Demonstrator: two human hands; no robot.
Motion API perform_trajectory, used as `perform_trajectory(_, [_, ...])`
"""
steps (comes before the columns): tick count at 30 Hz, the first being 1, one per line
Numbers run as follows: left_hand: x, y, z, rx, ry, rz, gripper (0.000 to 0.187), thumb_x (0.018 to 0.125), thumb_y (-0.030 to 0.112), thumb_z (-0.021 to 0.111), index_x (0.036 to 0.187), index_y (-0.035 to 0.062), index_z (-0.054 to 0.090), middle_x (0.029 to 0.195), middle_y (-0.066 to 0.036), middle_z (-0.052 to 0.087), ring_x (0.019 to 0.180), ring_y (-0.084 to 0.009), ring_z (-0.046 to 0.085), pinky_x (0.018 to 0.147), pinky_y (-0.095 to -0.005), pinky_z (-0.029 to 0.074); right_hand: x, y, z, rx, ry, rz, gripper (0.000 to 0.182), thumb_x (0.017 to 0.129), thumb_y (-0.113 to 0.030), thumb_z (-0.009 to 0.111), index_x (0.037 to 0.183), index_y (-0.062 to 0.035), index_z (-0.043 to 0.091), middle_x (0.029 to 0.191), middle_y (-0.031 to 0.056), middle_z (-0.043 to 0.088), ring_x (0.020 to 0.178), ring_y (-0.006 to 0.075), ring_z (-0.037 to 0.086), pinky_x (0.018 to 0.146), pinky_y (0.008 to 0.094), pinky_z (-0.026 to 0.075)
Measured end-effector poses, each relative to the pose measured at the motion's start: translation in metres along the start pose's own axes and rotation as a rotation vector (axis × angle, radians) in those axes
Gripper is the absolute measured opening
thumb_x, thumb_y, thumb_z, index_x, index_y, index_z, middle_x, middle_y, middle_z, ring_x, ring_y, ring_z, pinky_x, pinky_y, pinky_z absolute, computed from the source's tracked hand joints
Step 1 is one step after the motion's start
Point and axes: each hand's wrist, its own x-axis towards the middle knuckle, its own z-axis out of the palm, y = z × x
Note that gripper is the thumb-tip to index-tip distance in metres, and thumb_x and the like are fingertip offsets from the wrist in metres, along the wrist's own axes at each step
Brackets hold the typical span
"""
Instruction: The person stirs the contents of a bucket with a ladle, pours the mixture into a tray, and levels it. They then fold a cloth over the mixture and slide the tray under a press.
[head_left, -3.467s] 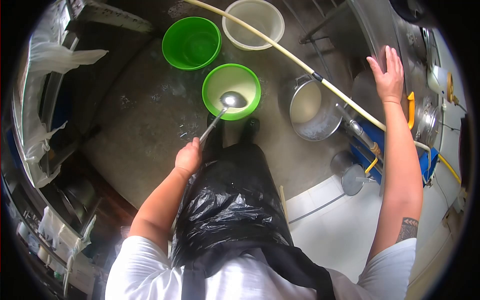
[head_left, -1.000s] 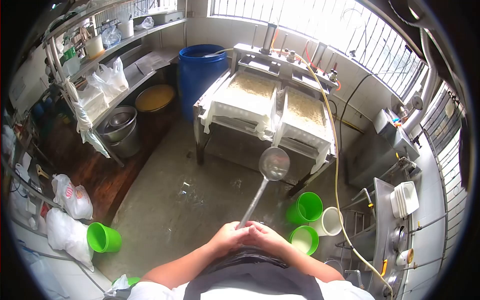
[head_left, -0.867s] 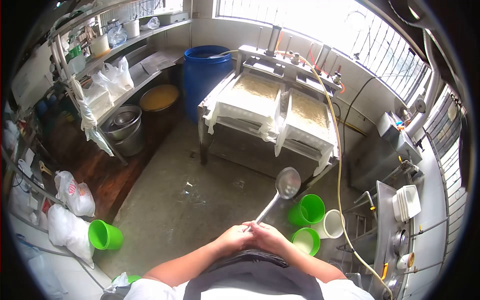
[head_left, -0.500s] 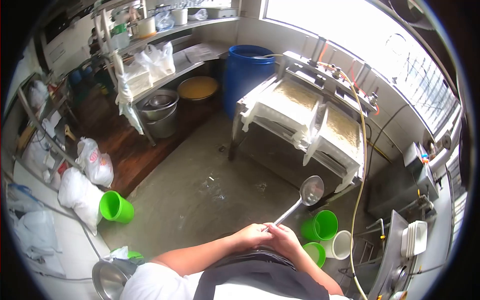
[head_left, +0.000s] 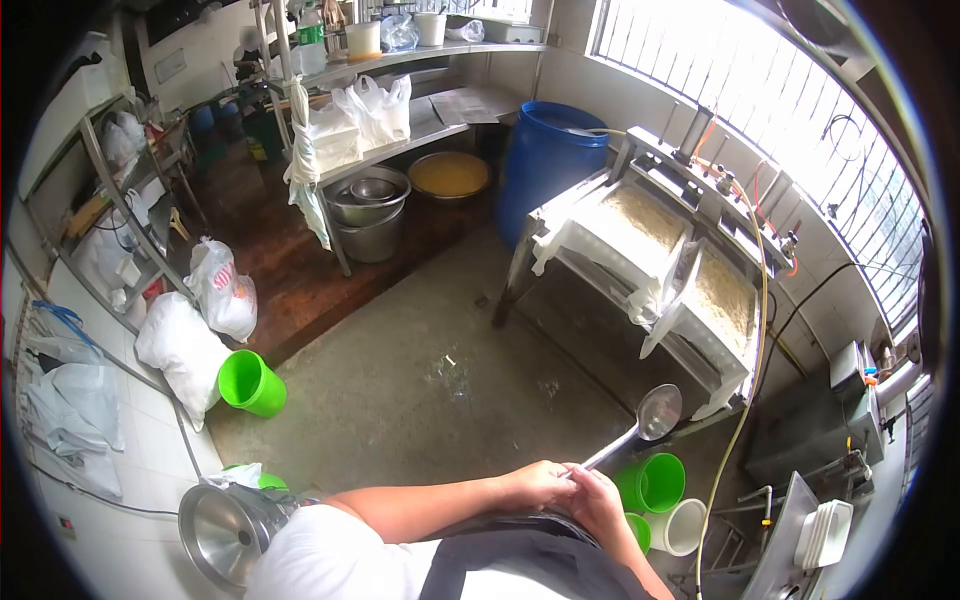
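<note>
Both of my hands meet in front of my dark apron, at the bottom centre. My left hand (head_left: 541, 486) is closed, its fingers wrapped at the handle end of a metal ladle (head_left: 659, 412). My right hand (head_left: 594, 497) is closed around the same handle, touching my left. The ladle points up and to the right, its round bowl in the air above the floor. Just right of my right hand, on the floor, are a green bucket (head_left: 655, 482) and a white bucket (head_left: 679, 527).
Two cloth-lined trays (head_left: 722, 296) of pale curd stand on a metal press table at the right, beside a blue barrel (head_left: 552, 160). A yellow hose (head_left: 752, 370) hangs at the right. Left are a green bucket (head_left: 252, 383), white sacks (head_left: 181, 350) and a steel funnel-like vessel (head_left: 222, 535).
The view has turned slightly left, so the room sits further right in it. Both hands still hold the ladle in much the same pose.
</note>
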Motion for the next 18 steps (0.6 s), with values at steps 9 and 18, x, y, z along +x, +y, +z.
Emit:
perform_trajectory(9, [0.011, 0.001, -0.002, 0.055, -0.009, 0.016, 0.017, 0.097, 0.020, 0.062, 0.109, 0.0078, 0.067, 0.068, 0.005, 0.053, 0.055, -0.0042, 0.044, 0.048, -0.0237, 0.035, -0.006, -0.013, 0.014, -0.077, 0.061, -0.030, 0.029, 0.104, -0.013, 0.060, 0.122, 0.0104, 0.060, 0.109, 0.0232, 0.070, 0.095, 0.0361, 0.073, 0.087, 0.0510, 0.062])
perform_trajectory(18, [-0.002, 0.022, 0.003, -0.007, 0.031, 0.014, 0.014, 0.090, 0.016, 0.060, 0.100, 0.0081, 0.067, 0.069, 0.005, 0.053, 0.056, -0.0048, 0.044, 0.048, -0.0250, 0.035, -0.002, -0.014, 0.014, -0.119, 0.124, -0.054, 0.028, 0.102, -0.011, 0.063, 0.123, 0.0071, 0.062, 0.107, 0.0184, 0.072, 0.093, 0.0287, 0.074, 0.086, 0.0437, 0.062])
